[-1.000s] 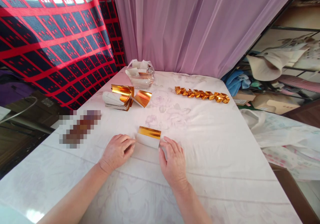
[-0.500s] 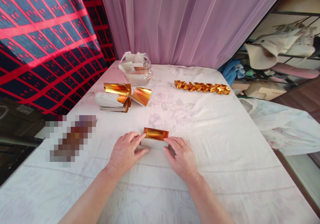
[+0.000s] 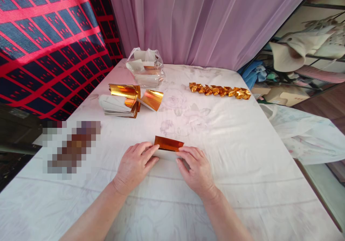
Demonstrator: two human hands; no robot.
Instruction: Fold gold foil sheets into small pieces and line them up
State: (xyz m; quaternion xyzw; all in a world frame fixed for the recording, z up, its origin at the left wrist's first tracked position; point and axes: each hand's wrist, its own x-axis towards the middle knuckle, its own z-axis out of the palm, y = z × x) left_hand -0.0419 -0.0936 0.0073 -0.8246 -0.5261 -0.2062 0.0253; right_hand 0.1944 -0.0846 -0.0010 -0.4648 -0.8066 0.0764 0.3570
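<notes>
The left hand (image 3: 136, 163) and right hand (image 3: 197, 167) hold the left and right ends of a small rectangular gold-and-white paper sheet (image 3: 169, 144) between thumbs and fingers, on the near middle of the white floral tablecloth (image 3: 248, 154). A second ago, the fingers sat more loosely at its ends; now they pinch it, and its gold face shows darker copper. The fold seems part-made. Beyond, the fanned gold-and-white paper stack (image 3: 118, 108), far left, and crinkled gold foil row (image 3: 219, 90), far right, lie unchanged.
</notes>
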